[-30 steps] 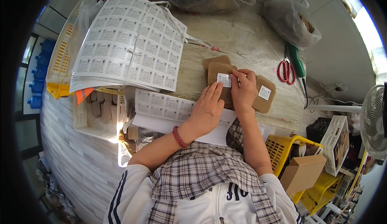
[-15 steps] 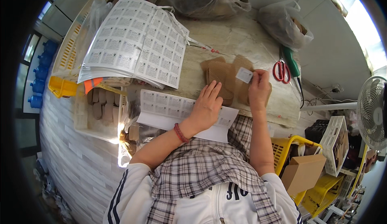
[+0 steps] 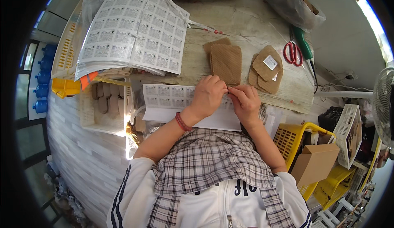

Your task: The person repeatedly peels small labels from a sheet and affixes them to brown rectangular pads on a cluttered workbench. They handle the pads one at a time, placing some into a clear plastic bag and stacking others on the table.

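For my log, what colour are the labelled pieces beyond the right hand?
The labelled pieces are brown; see the head view.

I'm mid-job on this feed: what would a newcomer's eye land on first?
Probably the big stack of white label sheets at the upper left, covered in rows of small printed labels. Next, the left hand and right hand, fingertips close together over another label sheet at the near side of the table. Further right, the red-handled scissors stand out beside a green-handled tool.

daylight, upper right | glare beside white crate [image 3: 92, 120] | black fisheye rim
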`<state>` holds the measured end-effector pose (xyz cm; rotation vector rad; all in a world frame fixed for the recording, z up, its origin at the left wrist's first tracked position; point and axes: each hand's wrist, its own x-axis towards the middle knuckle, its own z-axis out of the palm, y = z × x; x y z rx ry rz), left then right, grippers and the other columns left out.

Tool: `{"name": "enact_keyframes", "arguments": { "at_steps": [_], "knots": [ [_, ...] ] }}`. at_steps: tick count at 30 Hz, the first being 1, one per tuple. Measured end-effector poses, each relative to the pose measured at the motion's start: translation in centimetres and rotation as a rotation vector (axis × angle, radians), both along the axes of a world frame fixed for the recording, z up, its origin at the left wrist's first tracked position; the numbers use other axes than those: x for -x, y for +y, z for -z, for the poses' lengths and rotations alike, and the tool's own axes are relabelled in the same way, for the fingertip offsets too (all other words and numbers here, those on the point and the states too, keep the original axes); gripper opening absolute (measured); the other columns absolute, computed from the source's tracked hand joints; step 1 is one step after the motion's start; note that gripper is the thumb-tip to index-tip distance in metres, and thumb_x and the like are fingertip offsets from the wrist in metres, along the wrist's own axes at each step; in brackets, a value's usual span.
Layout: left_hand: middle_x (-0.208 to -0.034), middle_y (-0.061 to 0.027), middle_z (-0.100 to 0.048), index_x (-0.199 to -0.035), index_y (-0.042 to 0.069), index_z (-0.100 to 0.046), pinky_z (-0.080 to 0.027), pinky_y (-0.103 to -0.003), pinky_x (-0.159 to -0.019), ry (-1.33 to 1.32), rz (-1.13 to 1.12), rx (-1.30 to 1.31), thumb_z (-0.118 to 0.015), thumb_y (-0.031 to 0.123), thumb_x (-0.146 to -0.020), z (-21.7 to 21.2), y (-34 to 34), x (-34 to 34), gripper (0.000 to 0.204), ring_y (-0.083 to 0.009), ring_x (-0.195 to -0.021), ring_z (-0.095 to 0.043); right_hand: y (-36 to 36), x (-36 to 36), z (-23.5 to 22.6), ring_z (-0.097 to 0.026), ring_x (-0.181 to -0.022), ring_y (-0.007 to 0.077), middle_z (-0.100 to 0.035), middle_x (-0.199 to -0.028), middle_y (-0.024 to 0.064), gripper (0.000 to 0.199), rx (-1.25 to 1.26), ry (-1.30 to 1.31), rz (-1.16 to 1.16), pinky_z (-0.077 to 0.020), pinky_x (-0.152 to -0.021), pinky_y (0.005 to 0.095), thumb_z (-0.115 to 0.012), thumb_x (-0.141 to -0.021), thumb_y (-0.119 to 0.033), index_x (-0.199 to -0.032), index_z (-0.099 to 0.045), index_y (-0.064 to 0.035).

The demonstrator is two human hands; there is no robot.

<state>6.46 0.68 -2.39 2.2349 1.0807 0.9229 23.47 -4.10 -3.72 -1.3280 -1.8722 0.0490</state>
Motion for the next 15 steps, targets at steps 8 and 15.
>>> {"name": "enact_keyframes", "arguments": {
  "at_steps": [8, 15],
  "knots": [
    [-0.081, -0.012, -0.058, -0.084, 0.002, -0.066, -0.047, -0.042, -0.071, -0.07, 0.01, 0.167, -0.065, 0.012, -0.088, 0.3, -0.6, 0.1, 0.01, -0.0324, -0.08, -0.057, -0.8, -0.3, 0.4, -0.066, -0.091, 0.0273, -0.068, -0.104, 0.0068, 0.029, -0.183, -0.136, -0.019, -0.0547, -0.081, 0.0377, -0.074, -0.073, -0.006, -0.102, -0.073, -0.0067],
    [-0.084, -0.012, -0.059, -0.086, 0.002, -0.067, -0.047, -0.04, -0.075, -0.061, 0.055, 0.231, -0.063, 0.009, -0.089, -0.3, -0.8, 0.5, 0.009, -0.0313, -0.084, -0.058, -1.2, -0.2, 0.9, -0.066, -0.09, 0.0295, -0.069, -0.103, 0.0099, 0.019, -0.097, 0.009, -0.041, -0.0559, -0.082, 0.0399, -0.075, -0.073, -0.003, -0.091, -0.07, -0.005]
  ]
}}
